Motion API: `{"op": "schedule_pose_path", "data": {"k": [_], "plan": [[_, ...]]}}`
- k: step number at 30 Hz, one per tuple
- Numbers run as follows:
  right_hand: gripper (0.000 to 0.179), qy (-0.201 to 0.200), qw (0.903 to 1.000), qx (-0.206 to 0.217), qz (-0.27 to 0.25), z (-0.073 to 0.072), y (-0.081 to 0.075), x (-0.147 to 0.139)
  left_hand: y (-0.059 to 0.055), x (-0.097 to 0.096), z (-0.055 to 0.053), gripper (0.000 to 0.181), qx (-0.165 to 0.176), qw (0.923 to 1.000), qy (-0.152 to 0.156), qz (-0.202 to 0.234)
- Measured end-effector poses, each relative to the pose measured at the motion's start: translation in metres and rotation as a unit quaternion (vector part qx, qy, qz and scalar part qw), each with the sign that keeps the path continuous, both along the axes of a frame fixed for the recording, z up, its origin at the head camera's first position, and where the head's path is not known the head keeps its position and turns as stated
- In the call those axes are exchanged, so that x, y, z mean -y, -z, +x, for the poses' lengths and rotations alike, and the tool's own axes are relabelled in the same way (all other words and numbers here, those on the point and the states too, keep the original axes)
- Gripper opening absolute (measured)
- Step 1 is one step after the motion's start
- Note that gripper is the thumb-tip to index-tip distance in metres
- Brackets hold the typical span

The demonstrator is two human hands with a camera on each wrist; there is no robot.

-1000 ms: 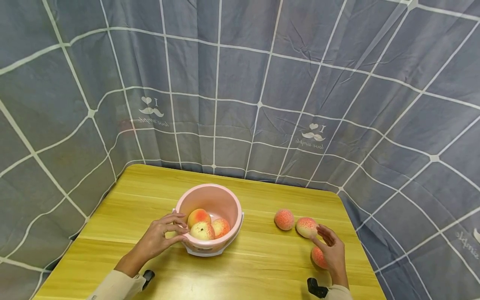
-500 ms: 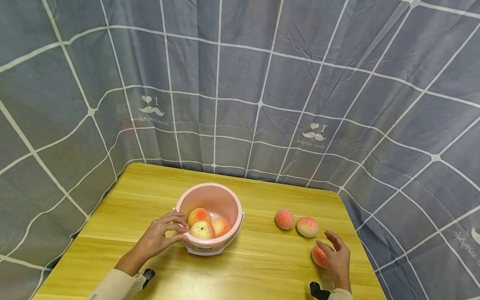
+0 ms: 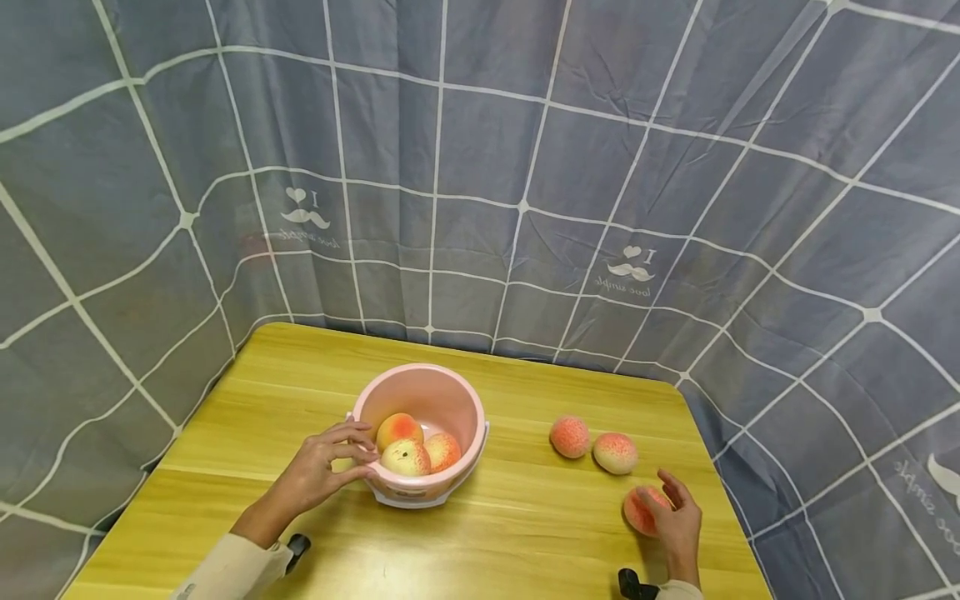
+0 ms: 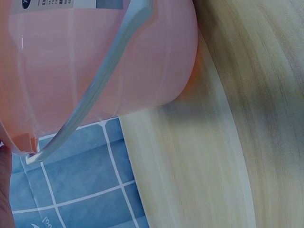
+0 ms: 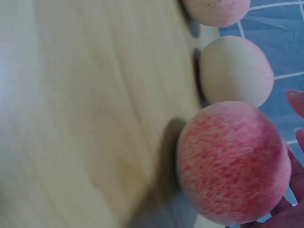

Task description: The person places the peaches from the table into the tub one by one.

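In the head view, my left hand (image 3: 318,471) holds the left rim of a pink bucket (image 3: 450,390), its fingers at the edge. Inside the bucket lie three peaches: an orange-red one (image 3: 399,428), a pale yellow one (image 3: 405,458) and a speckled one (image 3: 442,452). My right hand (image 3: 678,525) is at a red peach (image 3: 637,511) on the table, thumb over it and fingers spread to its right. In the right wrist view, fingertips (image 5: 295,100) stand apart from that red peach (image 5: 232,164). The bucket's white handle (image 4: 102,71) hangs down its side in the left wrist view.
Beyond the right hand, two more peaches, a red one (image 3: 570,437) and a half-pale one (image 3: 615,453), lie side by side on the wooden table (image 3: 517,533). A grey-blue curtain (image 3: 480,217) with white grid lines surrounds the table's back and sides.
My right hand has drawn back from the half-pale peach and come down toward the nearer red peach. The left hand and the bucket stay in place.
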State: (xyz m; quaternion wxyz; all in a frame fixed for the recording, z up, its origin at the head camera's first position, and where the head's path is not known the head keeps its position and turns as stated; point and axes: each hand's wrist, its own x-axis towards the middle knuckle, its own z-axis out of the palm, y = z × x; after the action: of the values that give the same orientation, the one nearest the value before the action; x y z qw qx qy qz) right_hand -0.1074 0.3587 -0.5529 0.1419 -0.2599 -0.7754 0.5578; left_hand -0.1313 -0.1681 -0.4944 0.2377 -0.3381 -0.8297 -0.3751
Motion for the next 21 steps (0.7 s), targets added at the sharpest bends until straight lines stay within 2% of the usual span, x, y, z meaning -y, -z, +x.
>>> {"op": "schedule_pose_path", "data": {"k": [10,21], "plan": [[0.069,0.012,0.9994,0.030,-0.012,0.008,0.018,-0.003,-0.002,-0.001,0.001,0.031,-0.005,1.0000,0.001,0.003],[0.081,-0.004,0.9980,0.058,-0.024,0.014,0.024,-0.003,-0.002,-0.001,0.001,0.031,-0.006,1.0000,0.000,0.003]]}}
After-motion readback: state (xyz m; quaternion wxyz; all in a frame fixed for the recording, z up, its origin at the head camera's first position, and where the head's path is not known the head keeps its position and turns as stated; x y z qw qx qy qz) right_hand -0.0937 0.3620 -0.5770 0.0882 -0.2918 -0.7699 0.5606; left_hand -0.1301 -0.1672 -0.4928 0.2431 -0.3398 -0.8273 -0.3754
